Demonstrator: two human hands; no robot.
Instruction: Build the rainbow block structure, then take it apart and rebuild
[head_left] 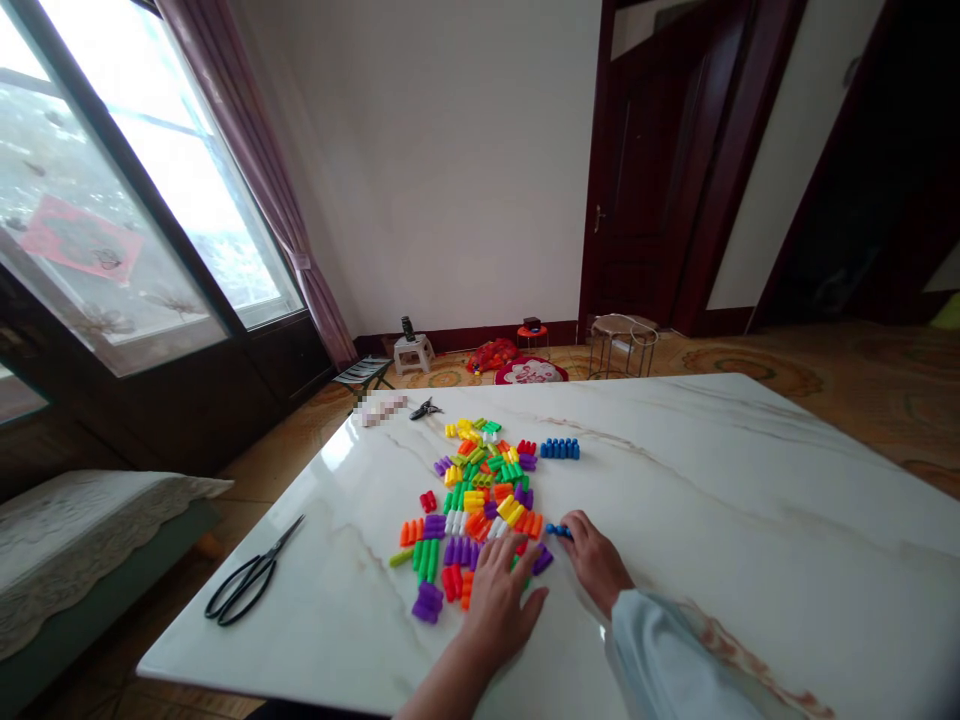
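Small plastic toy blocks (461, 551), shaped like joined rounded tubes, lie spread in a multicoloured heap on the white marble-patterned table (712, 480). My left hand (504, 592) rests over the near right part of this heap, its fingers stretched out and apart, covering some blocks. Just to the right, my right hand (594, 562) is closed on a blue toy block (557, 530), whose end sticks out from the fingertips toward the heap. Beyond the hands, a row of blue blocks (560, 449) stands together, apart on the right of the heap.
Black-handled scissors (253, 580) lie at the table's left. Near the far left edge are pliers (425, 409) and a blurred-out item (384, 408). Past the table stand a white stool (413, 352), a red stool (533, 335) and a round-seated metal stool (624, 335).
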